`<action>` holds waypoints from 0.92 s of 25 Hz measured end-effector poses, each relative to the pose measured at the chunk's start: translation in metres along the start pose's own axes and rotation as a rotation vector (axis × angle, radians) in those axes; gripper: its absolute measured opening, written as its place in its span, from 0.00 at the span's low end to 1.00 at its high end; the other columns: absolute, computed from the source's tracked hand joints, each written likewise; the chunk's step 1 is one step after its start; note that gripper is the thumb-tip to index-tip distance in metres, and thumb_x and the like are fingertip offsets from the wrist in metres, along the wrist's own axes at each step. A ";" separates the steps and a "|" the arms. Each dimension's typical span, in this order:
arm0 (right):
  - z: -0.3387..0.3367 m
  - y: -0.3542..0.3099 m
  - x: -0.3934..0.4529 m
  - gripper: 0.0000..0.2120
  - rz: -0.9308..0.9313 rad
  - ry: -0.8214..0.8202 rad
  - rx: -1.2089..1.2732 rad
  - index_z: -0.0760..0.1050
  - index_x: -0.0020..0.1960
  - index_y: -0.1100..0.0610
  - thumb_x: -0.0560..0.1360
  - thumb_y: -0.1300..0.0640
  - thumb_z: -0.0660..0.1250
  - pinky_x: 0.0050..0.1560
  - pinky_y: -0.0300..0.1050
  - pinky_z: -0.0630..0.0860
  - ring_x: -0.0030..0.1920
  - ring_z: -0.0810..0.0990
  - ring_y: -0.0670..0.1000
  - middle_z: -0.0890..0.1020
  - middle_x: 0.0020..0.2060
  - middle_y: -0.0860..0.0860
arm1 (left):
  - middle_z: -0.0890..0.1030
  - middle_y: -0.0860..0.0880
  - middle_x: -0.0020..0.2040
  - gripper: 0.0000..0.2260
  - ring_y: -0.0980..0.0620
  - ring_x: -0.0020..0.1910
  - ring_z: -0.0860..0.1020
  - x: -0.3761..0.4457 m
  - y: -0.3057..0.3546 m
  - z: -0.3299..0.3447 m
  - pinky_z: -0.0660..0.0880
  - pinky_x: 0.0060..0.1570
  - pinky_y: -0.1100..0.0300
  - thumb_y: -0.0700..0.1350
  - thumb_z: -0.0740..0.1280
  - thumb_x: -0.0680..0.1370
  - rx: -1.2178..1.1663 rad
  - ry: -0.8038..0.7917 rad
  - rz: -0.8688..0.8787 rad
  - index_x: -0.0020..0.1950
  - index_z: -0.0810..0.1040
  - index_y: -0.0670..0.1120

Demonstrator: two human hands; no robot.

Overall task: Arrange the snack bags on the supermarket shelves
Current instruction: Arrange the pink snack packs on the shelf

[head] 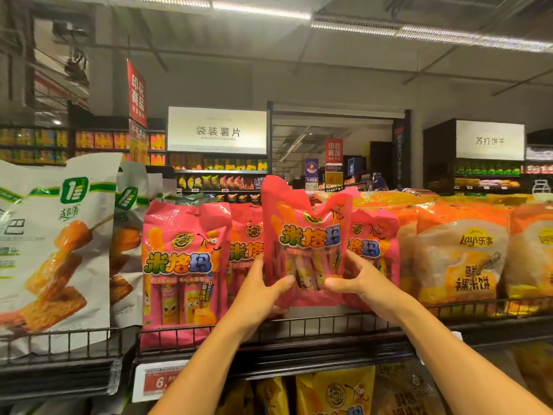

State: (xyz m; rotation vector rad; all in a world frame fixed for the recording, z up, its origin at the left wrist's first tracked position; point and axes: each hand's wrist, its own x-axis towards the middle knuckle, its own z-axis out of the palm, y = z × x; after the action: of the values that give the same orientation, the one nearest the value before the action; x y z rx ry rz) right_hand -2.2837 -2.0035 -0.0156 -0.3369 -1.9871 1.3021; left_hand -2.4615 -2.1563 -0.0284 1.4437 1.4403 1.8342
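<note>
A pink snack bag (305,235) is held upright above the top shelf's wire rail (299,326). My left hand (264,290) grips its lower left edge, thumb across the front. My right hand (357,278) grips its lower right edge the same way. Behind and beside it stand more pink bags of the same kind: one at the left (182,271), one partly hidden behind my left hand (247,244), and one at the right (372,250).
Large white bags (54,244) fill the shelf at the left. Orange Lay's bags (460,256) stand at the right. Yellow bags (335,390) sit on the shelf below, next to a red price tag (160,381). Further aisles with shelves and signs lie behind.
</note>
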 end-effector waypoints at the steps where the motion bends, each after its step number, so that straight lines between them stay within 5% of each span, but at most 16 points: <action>1: 0.000 0.001 0.000 0.37 -0.005 0.014 0.006 0.75 0.63 0.42 0.58 0.52 0.85 0.56 0.42 0.79 0.56 0.83 0.42 0.85 0.55 0.38 | 0.69 0.61 0.70 0.33 0.57 0.61 0.77 0.000 0.000 0.000 0.79 0.36 0.66 0.44 0.71 0.78 0.031 -0.008 0.018 0.77 0.58 0.59; 4: 0.000 0.006 -0.004 0.34 -0.047 -0.006 -0.035 0.76 0.65 0.49 0.61 0.59 0.83 0.57 0.51 0.80 0.58 0.84 0.50 0.86 0.56 0.47 | 0.73 0.81 0.53 0.30 0.77 0.52 0.75 0.001 -0.001 -0.003 0.78 0.41 0.67 0.40 0.70 0.78 0.105 -0.124 0.058 0.62 0.61 0.72; 6: 0.000 0.006 -0.006 0.30 -0.067 -0.020 -0.038 0.77 0.63 0.49 0.63 0.62 0.81 0.51 0.44 0.81 0.55 0.85 0.47 0.86 0.55 0.47 | 0.74 0.81 0.51 0.29 0.80 0.50 0.74 0.002 -0.002 -0.005 0.78 0.42 0.70 0.37 0.69 0.78 0.114 -0.177 0.056 0.60 0.63 0.71; 12: -0.004 0.009 -0.006 0.30 -0.095 -0.072 -0.076 0.76 0.61 0.48 0.67 0.73 0.77 0.47 0.40 0.81 0.53 0.85 0.49 0.87 0.53 0.49 | 0.81 0.54 0.63 0.32 0.53 0.63 0.78 0.005 -0.005 -0.009 0.76 0.61 0.54 0.38 0.74 0.73 0.040 -0.224 0.075 0.70 0.65 0.57; 16: -0.008 0.013 -0.005 0.30 -0.100 -0.133 -0.073 0.75 0.64 0.50 0.68 0.71 0.77 0.49 0.43 0.81 0.54 0.85 0.51 0.86 0.54 0.50 | 0.78 0.52 0.67 0.36 0.51 0.66 0.77 0.006 -0.004 -0.010 0.75 0.63 0.53 0.40 0.77 0.70 0.051 -0.250 0.069 0.72 0.64 0.57; 20: -0.010 0.015 -0.003 0.31 -0.117 -0.171 -0.014 0.74 0.66 0.50 0.68 0.69 0.78 0.52 0.44 0.82 0.56 0.85 0.52 0.86 0.56 0.49 | 0.77 0.55 0.68 0.38 0.53 0.64 0.78 0.004 -0.004 -0.009 0.78 0.52 0.63 0.41 0.77 0.70 0.069 -0.236 0.053 0.73 0.62 0.61; 23: -0.011 0.013 -0.004 0.33 -0.153 -0.137 0.094 0.73 0.64 0.41 0.64 0.56 0.82 0.50 0.36 0.80 0.56 0.84 0.46 0.85 0.56 0.44 | 0.61 0.58 0.77 0.48 0.50 0.62 0.80 0.002 -0.002 -0.008 0.81 0.47 0.56 0.53 0.79 0.68 0.056 -0.169 -0.065 0.78 0.49 0.64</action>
State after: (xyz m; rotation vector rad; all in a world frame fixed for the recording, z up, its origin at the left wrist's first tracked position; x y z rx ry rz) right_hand -2.2755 -1.9921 -0.0263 -0.0499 -2.0127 1.3458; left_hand -2.4701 -2.1581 -0.0286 1.5200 1.4469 1.6034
